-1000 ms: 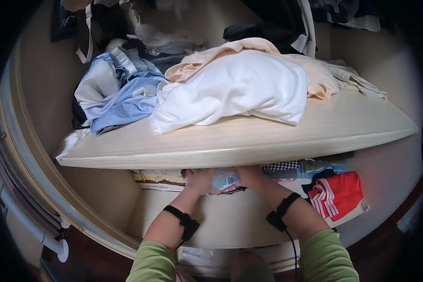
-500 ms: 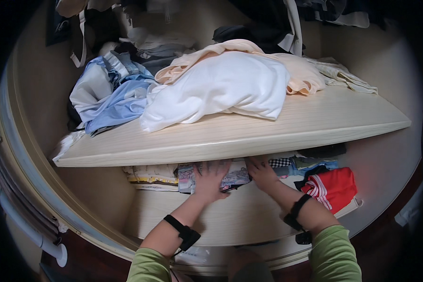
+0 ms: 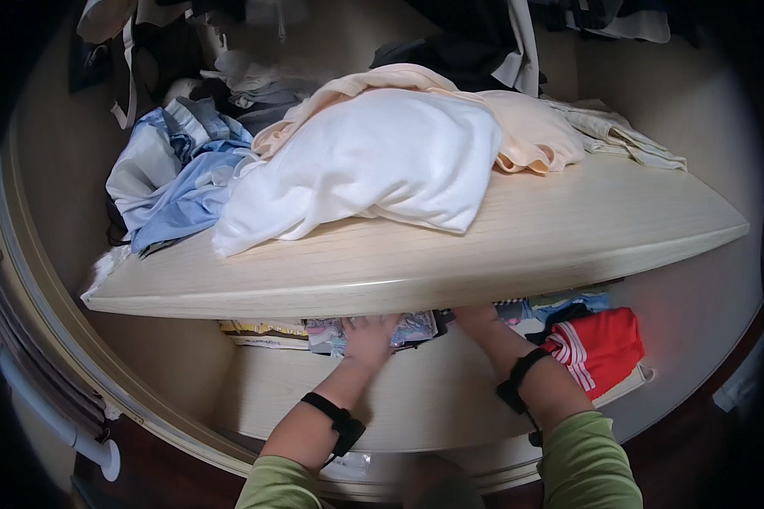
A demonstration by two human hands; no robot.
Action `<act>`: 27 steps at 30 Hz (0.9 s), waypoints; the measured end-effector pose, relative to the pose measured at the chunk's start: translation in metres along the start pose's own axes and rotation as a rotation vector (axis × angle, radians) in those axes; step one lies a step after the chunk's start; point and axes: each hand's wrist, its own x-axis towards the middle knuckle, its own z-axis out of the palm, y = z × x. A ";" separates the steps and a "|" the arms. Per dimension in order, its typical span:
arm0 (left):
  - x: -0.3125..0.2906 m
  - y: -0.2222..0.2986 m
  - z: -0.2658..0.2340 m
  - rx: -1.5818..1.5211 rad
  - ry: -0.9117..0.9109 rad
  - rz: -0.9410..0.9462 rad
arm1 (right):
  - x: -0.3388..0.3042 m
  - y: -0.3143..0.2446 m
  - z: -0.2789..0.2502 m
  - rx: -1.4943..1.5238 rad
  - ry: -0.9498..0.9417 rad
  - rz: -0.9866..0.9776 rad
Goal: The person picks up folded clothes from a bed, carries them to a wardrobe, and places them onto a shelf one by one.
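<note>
Under the front edge of the upper shelf [image 3: 331, 302], my left hand [image 3: 370, 332] lies on a folded patterned grey-purple cloth [image 3: 326, 337], its visible fingers spread and flat. My right hand [image 3: 476, 316] reaches in at the right side of the same cloth. The shelf edge hides its fingers, so their grip does not show. Left of the patterned cloth lie folded yellow and cream fabrics [image 3: 259, 329]. To the right, a red garment with white stripes [image 3: 598, 348] rests beside my right forearm.
On the upper shelf a white cloth [image 3: 373, 161] lies over a peach one [image 3: 539, 131]. Light-blue and white clothing [image 3: 174, 182] is heaped at the left, a striped folded cloth [image 3: 624, 136] at the right. The lower shelf board [image 3: 314, 407] extends beneath my forearms.
Both hands have gone deeper under the upper shelf, so less of them shows. The view has shifted slightly, and the shelf edge now covers more of the folded cloths.
</note>
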 end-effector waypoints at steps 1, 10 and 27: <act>0.000 0.001 -0.002 0.002 0.021 0.003 | -0.006 0.010 -0.004 -0.060 0.001 -0.080; -0.001 0.003 0.012 -0.003 -0.023 -0.009 | -0.027 0.026 -0.033 0.074 -0.107 -0.158; -0.144 -0.006 -0.034 -0.499 -0.310 0.318 | -0.125 -0.109 -0.110 0.346 -0.323 -0.572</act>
